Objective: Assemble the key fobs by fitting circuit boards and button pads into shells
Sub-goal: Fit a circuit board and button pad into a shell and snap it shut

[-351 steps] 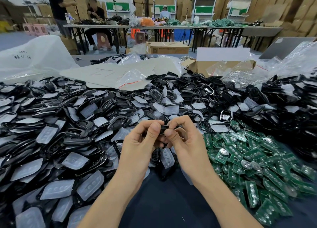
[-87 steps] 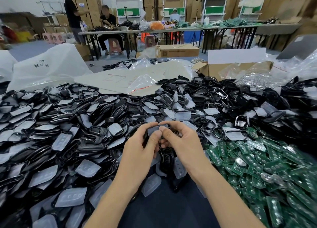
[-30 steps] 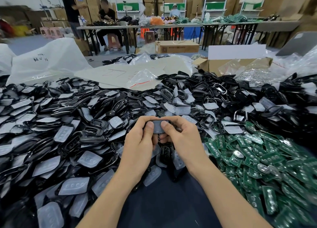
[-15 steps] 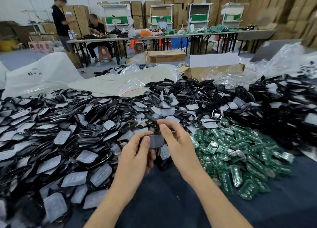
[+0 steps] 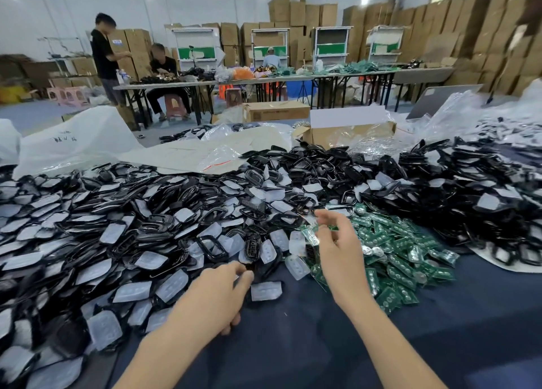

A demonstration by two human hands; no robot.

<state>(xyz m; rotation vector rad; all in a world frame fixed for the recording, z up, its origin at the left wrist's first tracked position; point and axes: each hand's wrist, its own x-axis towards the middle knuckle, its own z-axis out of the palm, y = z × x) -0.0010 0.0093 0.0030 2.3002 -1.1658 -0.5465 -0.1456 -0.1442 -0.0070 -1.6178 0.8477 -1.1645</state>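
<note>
Hands split apart: left hand curls at shells near the worktop's front edge, right hand over circuit boards, both grips unreadable, so probably starting the next fob.

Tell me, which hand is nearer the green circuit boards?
Right. The right hand is over the green circuit boards; the left hand is farther left, by black shells.

Head-worn view, forward-down over table
</note>
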